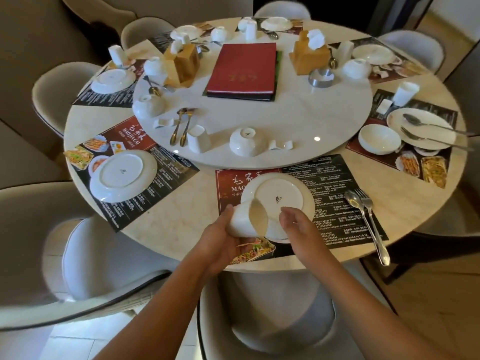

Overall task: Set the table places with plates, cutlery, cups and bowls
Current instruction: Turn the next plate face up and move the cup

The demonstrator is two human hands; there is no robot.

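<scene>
Where the near edge of the round table (166,219) meets the viewer, two bare arms reach in from below. The left hand (220,240) holds a white cup (246,219) tipped on its side, its open mouth turned toward the right. The fingers wrap under and behind the cup and the thumb (228,211) lies along its upper wall, so the cup sits clamped in the palm, raised just above the placemat (337,203). The right hand (298,224) hovers just beside the cup's mouth, fingers curled loosely and slightly apart, holding nothing; whether its fingertips touch the plate is unclear. Directly behind both hands an upside-down white plate (278,196) rests on the placemat. To the right of it a spoon (353,201) and fork (368,203) lie side by side. On the raised turntable (285,120) beyond stand an upside-down bowl (246,141), another cup (198,139) and a red menu (244,68). Another upturned plate (122,175) sits at the place on the left.
</scene>
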